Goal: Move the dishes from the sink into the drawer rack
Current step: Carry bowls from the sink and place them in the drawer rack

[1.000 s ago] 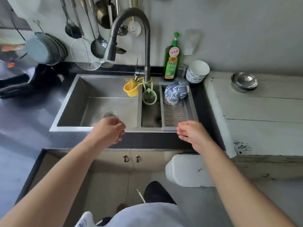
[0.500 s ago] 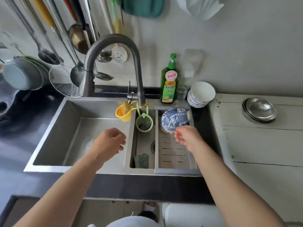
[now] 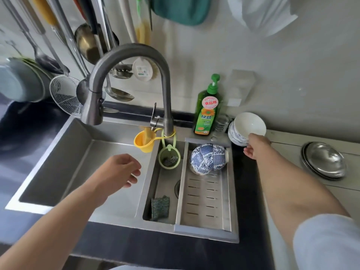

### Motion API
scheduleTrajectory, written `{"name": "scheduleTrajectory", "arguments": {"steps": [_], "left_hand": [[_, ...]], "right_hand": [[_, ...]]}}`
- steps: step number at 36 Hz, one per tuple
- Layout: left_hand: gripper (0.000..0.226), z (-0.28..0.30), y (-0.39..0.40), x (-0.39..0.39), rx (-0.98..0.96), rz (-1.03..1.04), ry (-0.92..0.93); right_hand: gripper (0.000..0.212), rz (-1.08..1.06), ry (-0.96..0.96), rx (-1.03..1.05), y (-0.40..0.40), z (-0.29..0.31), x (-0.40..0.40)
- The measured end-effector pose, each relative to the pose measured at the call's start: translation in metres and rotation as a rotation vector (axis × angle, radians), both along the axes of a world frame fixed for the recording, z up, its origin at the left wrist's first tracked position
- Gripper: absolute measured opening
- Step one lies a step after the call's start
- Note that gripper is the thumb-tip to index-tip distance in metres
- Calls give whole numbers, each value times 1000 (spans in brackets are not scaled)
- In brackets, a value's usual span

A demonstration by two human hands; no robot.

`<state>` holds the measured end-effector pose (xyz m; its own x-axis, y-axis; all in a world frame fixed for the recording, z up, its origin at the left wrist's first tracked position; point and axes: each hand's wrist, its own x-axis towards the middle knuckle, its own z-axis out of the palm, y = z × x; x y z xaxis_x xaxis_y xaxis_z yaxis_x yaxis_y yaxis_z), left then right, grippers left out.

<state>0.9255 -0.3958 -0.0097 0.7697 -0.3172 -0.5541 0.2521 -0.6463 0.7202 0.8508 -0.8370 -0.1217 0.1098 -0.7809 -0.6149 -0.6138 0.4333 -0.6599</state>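
A stack of white bowls point(image 3: 245, 127) with blue-striped sides stands on the counter at the sink's back right corner. My right hand point(image 3: 255, 146) touches the stack's near side, fingers curled against the bowls; a firm grip is not visible. Blue-and-white patterned bowls point(image 3: 208, 159) lie on their sides at the far end of a steel slotted tray point(image 3: 204, 203) set in the right sink basin. My left hand point(image 3: 118, 170) hovers over the left basin point(image 3: 64, 162), loosely curled and holding nothing.
A tall grey faucet point(image 3: 126, 75) arches over the sink, with a yellow cup point(image 3: 143, 141) and a green holder point(image 3: 169, 158) hung on it. A green soap bottle point(image 3: 207, 110), a glass point(image 3: 222, 122), steel plates point(image 3: 324, 159), a scrub pad point(image 3: 160, 208) and hanging utensils point(image 3: 64, 78) surround it.
My right hand moved from over the patterned bowls to the white bowl stack on the counter. The view came closer to the sink. My left hand stayed over the left basin.
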Motion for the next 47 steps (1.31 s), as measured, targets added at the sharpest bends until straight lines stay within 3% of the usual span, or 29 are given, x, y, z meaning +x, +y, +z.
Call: {"name": "scheduleTrajectory", "arguments": {"steps": [4, 8, 13, 16, 19, 25, 31, 33, 36, 40, 45, 47], "left_hand": [[18, -7, -1, 2, 20, -3, 22], [18, -12, -3, 3, 33, -20, 38], [20, -14, -6, 5, 36, -38, 40], [19, -16, -3, 3, -2, -36, 58], [19, -16, 0, 3, -44, -19, 90], [17, -22, -11, -13, -227, 14, 269], [53, -36, -46, -47, -504, 67, 569], [52, -45, -50, -51, -551, 117, 621], [37, -54, -47, -48, -523, 258, 590], [36, -60, -43, -51, -503, 338, 527], [35, -63, -35, -51, -503, 470, 458], [37, -68, -28, -47, -504, 514, 438]], "right_hand": [[14, -42, 44, 82, -16, -11, 6], [31, -9, 106, 122, -21, -8, 8], [28, 111, 18, 22, -18, -6, 5], [29, -8, -34, 49, -30, -1, -2], [21, 2, -56, -42, -26, 19, -15], [17, 117, -127, -130, 88, 43, -64], [23, 510, -86, 110, 218, 39, -86], [23, 595, -102, 177, 243, 40, -85], [25, 689, -87, 129, 260, 40, -82], [34, 780, -90, 78, 264, 42, -83], [48, 848, -285, 323, 248, 45, -82], [46, 768, -296, 311, 222, 37, -72]]}}
